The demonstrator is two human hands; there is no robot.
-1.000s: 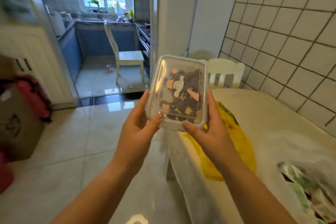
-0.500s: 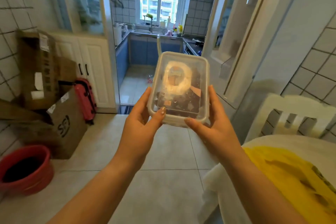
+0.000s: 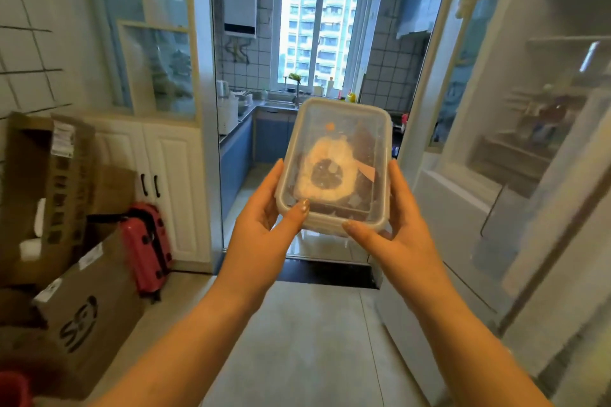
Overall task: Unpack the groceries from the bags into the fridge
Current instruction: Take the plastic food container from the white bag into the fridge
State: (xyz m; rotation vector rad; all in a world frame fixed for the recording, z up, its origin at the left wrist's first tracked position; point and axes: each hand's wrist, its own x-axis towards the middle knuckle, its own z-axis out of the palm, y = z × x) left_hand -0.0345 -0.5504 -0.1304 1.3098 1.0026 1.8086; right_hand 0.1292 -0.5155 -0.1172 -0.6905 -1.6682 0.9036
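Observation:
A clear plastic food box (image 3: 337, 162) with a lid, dark contents and a pale ring-shaped mark on top is held up in front of me at chest height. My left hand (image 3: 264, 225) grips its left side with the thumb on the lid's near corner. My right hand (image 3: 396, 231) grips its right side, thumb along the near edge. The fridge (image 3: 529, 142) stands at the right with its door open, blurred shelves and door racks showing inside. The grocery bags are out of view.
Cardboard boxes (image 3: 66, 241) and a red suitcase (image 3: 147, 248) stand against the left wall by white cupboards (image 3: 165, 182). Straight ahead a doorway leads to a narrow kitchen with a window (image 3: 317, 33). Tiled floor (image 3: 297, 340) lies open below my arms.
My view has swung left from the table with the yellow bag to face the kitchen doorway and the open fridge. Both hands keep the same grip on the box.

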